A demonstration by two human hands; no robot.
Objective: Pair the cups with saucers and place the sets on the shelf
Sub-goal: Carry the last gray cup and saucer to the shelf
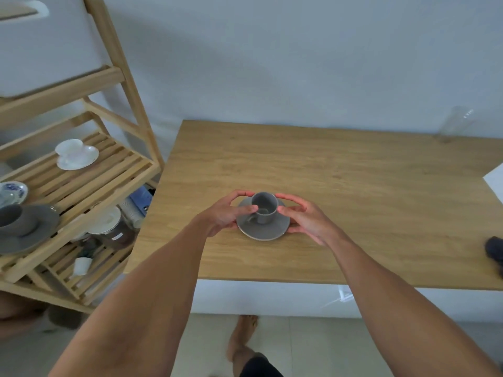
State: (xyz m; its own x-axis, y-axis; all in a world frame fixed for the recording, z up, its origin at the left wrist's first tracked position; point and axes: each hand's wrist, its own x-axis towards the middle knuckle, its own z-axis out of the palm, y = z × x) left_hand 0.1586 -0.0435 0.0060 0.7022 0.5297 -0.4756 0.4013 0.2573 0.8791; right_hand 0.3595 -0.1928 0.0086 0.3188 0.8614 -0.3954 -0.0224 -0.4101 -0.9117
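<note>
Hands frame a grey ceramic cup [263, 206] that stands upright on a round grey ceramic saucer [262, 225], the pair resting on the light wooden tabletop [353, 200] near its front left part. The cup's handle points toward the person, low on the left side. The left hand [227, 213] curves around the saucer's left rim, its fingers [239, 194] spread and arched over the far edge, the thumb reaching in to touch the cup's near side. The right hand [304, 217] mirrors it on the right rim, fingers [288, 198] likewise spread and bent, with fingertips beside the cup wall and the lower fingers at the saucer's edge. Whether either hand presses firmly on the saucer cannot be told.

To the left stands a pale slatted wooden shelf [89, 183]. On its middle level sit a white cup on a white saucer [76, 155] toward the back, a blue-and-white patterned cup and saucer [12, 191] at the left edge, and a second grey cup on a grey saucer [24, 227] at the front. The level below holds a white lidded jar [107, 221] and a small white cup [81, 265] lying tilted. A clear glass [457, 123] stands at the tabletop's far right corner, and a dark object [495, 251] shows at the right edge, too cropped to identify.
</note>
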